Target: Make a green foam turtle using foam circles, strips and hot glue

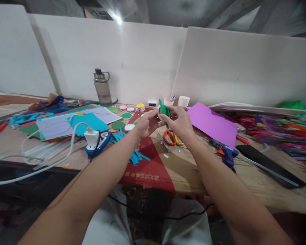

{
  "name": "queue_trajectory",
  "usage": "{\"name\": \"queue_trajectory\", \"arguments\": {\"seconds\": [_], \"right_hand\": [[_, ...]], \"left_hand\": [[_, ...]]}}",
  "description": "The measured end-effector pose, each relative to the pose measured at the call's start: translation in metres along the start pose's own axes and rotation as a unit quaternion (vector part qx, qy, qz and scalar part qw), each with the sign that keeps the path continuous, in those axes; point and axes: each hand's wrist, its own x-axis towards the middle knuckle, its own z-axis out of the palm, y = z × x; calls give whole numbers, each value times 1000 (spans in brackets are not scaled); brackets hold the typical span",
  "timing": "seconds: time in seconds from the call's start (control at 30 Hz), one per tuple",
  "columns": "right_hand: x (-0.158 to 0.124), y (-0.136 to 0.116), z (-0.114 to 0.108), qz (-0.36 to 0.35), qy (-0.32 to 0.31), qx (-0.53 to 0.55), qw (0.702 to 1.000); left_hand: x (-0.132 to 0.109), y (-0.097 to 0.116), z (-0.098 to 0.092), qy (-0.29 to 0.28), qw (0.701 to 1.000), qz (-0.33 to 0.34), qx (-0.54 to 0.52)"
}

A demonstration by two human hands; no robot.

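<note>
I have both hands up over the middle of the bench (pixel 183 177), meeting on one small piece: a green foam shape on a white round cup (pixel 163 113). My left hand (pixel 147 125) has a narrow grip pinching its left side, fingertips touching it. My right hand (pixel 180 123) curls over its right and top side, closed on the same piece. The piece sits between the two grips, its long axis roughly upright, and neither hand is clearly nearer. Just below my right grip lie red and yellow scissors (pixel 171 137); further right lie a purple sheet (pixel 213 124) and a blue glue gun (pixel 228 155).
</note>
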Motion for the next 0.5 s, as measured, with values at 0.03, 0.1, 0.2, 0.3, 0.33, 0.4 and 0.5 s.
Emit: {"name": "queue_trajectory", "arguments": {"seconds": [0.03,0.1,0.2,0.3,0.33,0.4,0.5], "right_hand": [[0,0,0,1,-1,-2,1000],[0,0,-1,4,-4,1,1000],[1,4,-3,18,-1,40,999],[4,10,-3,48,6,97,994],[5,12,-2,58,8,110,992],[6,15,0,79,14,136,987],[7,16,1,115,18,198,973]], "left_hand": [[0,0,0,0,1000,0,-1],[0,0,0,-1,1000,3,-5],[0,1,1,-2,1000,-1,-15],[0,2,2,-3,1000,-11,-25],[0,3,2,-2,1000,-12,-28],[0,4,3,6,999,-11,-34],[0,5,4,24,999,-7,-38]]}}
